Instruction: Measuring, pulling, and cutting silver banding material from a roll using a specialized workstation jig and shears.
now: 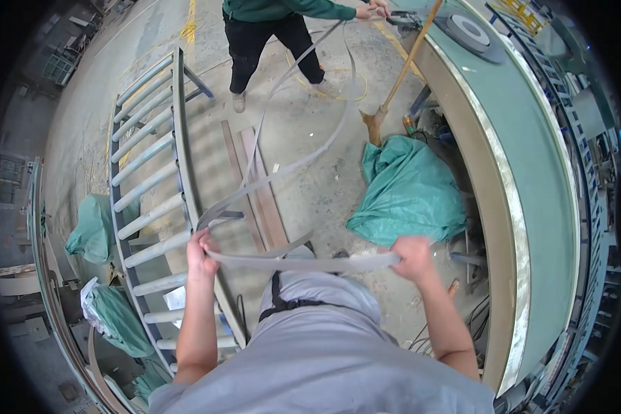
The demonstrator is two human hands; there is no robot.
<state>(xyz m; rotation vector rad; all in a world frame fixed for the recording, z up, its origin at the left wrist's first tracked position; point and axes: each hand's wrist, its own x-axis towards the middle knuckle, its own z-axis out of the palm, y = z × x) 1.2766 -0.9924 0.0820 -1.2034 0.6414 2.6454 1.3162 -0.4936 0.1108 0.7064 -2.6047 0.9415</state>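
A long, thin grey strip (303, 263), flexible like edge banding, stretches across in front of my body. My left hand (201, 254) is closed around it beside the roller conveyor, and my right hand (414, 258) grips its other part at the right. Past my left hand the strip loops (317, 153) up and away toward a co-worker in a green top (283, 8). That person's hands (372, 10) are near the far end of the loop, by the green-topped bench. A loose tail of the strip (300, 241) hangs behind the stretched part.
A roller conveyor (148, 183) runs along my left. A curved, green-topped bench (531, 179) with a round disc (469, 29) stands at right. A green sack (410, 190), a broom (374, 124) and brown boards (265, 193) are on the floor. More green sacks (93, 228) lie left of the conveyor.
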